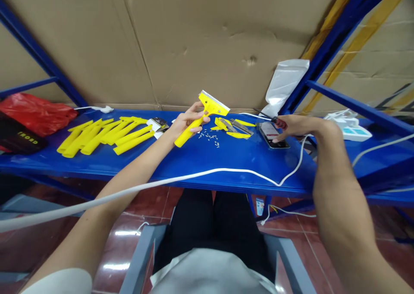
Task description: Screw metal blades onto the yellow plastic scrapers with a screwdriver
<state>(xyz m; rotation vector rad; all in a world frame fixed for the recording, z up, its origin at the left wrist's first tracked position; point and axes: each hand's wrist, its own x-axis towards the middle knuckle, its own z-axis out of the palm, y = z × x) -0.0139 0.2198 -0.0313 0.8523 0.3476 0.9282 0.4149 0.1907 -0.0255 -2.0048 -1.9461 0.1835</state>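
My left hand [190, 119] is closed around a yellow scraper [207, 108], its wide head tilted up with a metal edge along the top and screws in its face. My right hand [291, 128] holds what looks like a screwdriver [280, 123] with a dark red handle, its thin shaft pointing left. A finger of that hand reaches down to the screen of a phone [273, 134] lying on the blue table. Between the hands lie loose yellow scraper parts [237, 135] with grey metal pieces, and several tiny screws [210, 136] are scattered in front of them.
Several yellow handles [106, 132] lie in a row at the left, beside a red bag [39, 113]. A white cable [181, 176] crosses the front of the blue table [252, 156]. A white plastic sleeve [286, 82] leans on the cardboard; a white device [354, 132] sits far right.
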